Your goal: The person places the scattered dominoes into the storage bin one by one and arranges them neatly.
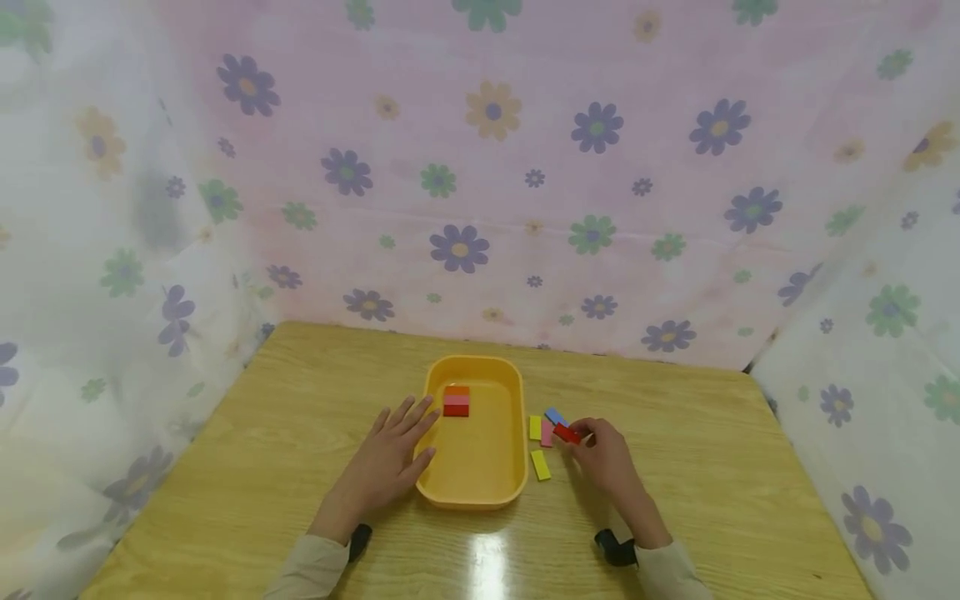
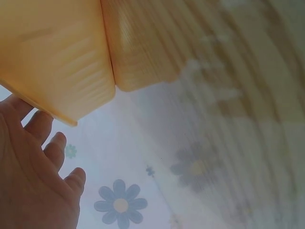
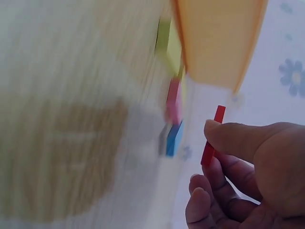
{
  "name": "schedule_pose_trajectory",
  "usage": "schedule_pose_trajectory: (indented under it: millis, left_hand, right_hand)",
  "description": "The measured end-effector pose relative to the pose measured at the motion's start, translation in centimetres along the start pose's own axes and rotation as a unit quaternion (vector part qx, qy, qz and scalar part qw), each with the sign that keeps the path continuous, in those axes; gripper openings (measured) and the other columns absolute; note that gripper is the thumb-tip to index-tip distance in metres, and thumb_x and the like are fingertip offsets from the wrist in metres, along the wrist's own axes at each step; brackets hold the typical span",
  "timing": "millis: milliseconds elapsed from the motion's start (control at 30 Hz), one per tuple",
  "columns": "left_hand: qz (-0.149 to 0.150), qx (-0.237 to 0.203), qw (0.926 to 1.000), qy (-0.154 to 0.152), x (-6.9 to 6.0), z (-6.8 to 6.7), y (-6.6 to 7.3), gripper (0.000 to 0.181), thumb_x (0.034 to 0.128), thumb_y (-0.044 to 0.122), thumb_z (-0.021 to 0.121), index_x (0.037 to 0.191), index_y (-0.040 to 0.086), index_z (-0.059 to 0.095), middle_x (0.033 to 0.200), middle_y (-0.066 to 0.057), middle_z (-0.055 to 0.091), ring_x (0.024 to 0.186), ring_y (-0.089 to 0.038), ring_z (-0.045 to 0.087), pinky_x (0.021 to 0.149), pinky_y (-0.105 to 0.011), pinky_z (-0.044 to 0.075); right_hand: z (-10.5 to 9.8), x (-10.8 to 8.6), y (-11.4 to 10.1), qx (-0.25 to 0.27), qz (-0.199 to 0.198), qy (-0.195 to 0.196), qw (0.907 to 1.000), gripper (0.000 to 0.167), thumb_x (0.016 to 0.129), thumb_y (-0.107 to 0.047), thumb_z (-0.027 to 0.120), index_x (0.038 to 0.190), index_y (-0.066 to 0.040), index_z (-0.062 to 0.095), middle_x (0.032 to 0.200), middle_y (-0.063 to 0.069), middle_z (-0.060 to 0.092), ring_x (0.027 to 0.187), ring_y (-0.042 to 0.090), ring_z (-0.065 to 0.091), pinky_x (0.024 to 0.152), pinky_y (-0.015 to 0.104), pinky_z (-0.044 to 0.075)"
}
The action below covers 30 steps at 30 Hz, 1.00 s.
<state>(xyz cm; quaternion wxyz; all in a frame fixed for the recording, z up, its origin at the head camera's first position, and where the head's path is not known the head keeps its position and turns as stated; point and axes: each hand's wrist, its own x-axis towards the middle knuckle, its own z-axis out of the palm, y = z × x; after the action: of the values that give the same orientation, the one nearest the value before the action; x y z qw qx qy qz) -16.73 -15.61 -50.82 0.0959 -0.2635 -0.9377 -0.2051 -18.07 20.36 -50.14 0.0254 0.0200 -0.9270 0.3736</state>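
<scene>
A yellow plastic tray point(image 1: 480, 467) stands on the table, with a small group of red, pink and orange blocks point(image 1: 456, 402) inside, near its upper left. My left hand point(image 1: 390, 450) rests on the tray's left rim, fingers spread and fairly straight. Between thumb and fingers, my right hand point(image 1: 603, 458) pinches a red block point(image 3: 213, 136), held right of the tray above the table. Close by on the table are a blue block point(image 1: 556, 416), a pink block point(image 1: 547, 433) and two yellow blocks point(image 1: 541, 465).
The wooden table point(image 1: 712, 467) extends on both sides of the tray. Flower-patterned cloth point(image 1: 525, 200) hangs behind and at both sides. Dark wrist straps point(image 1: 617, 548) sit at the sleeve ends.
</scene>
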Motion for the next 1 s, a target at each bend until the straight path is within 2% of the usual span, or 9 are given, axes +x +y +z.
schedule_pose_trajectory:
  millis: [167,267,433,667,1000]
  left_hand:
    - [0.002,0.007,0.9999,0.007,0.1,0.1,0.1,0.055,0.1038,0.032,0.057,0.153,0.008,0.047,0.164,-0.008,0.035,0.152,-0.038,0.029,0.119,-0.066,0.023]
    - [-0.001,0.003,1.0000,0.000,0.2,0.0,0.2,0.055,0.1040,0.033,0.057,0.152,0.008,0.048,0.164,-0.009,0.035,0.153,-0.037,0.028,0.120,-0.066,0.022]
    - [-0.002,-0.001,0.9999,-0.012,0.2,-0.3,0.2,0.055,0.1038,0.033,0.057,0.152,0.008,0.048,0.164,-0.009,0.035,0.153,-0.037,0.027,0.120,-0.065,0.022]
    - [0.007,-0.003,1.0000,-0.006,0.2,-0.4,-0.1,0.056,0.1026,0.032,0.059,0.152,0.007,0.048,0.163,-0.009,0.037,0.152,-0.039,0.030,0.119,-0.067,0.023]
    - [0.008,-0.002,0.9999,-0.008,0.1,-0.3,-0.2,0.058,0.1023,0.032,0.059,0.153,0.007,0.047,0.164,-0.010,0.036,0.151,-0.040,0.030,0.119,-0.067,0.023]
  right_hand:
    - [0.2,-1.9,-1.2,0.019,-0.041,0.012,0.9989,0.023,0.087,0.001,0.076,0.109,-0.001,0.071,0.101,0.009,0.067,0.087,0.021,0.056,0.067,0.026,0.048]
    - [0.5,-2.9,-1.5,0.027,-0.052,0.015,0.9982,0.023,0.087,0.000,0.078,0.108,-0.003,0.072,0.101,0.008,0.067,0.087,0.019,0.056,0.065,0.024,0.048]
    - [1.3,-4.4,-1.6,0.049,-0.038,0.007,0.9980,0.022,0.086,-0.001,0.078,0.106,-0.007,0.073,0.099,0.003,0.066,0.085,0.015,0.055,0.065,0.022,0.048]
    - [1.7,-6.3,-3.1,0.074,-0.036,-0.004,0.9966,0.021,0.086,-0.001,0.079,0.104,-0.009,0.071,0.098,0.000,0.064,0.086,0.014,0.057,0.069,0.024,0.052]
    - [1.1,-6.9,-4.8,0.063,-0.035,-0.001,0.9974,0.019,0.088,-0.002,0.077,0.105,-0.009,0.070,0.098,0.001,0.061,0.087,0.015,0.056,0.071,0.026,0.054]
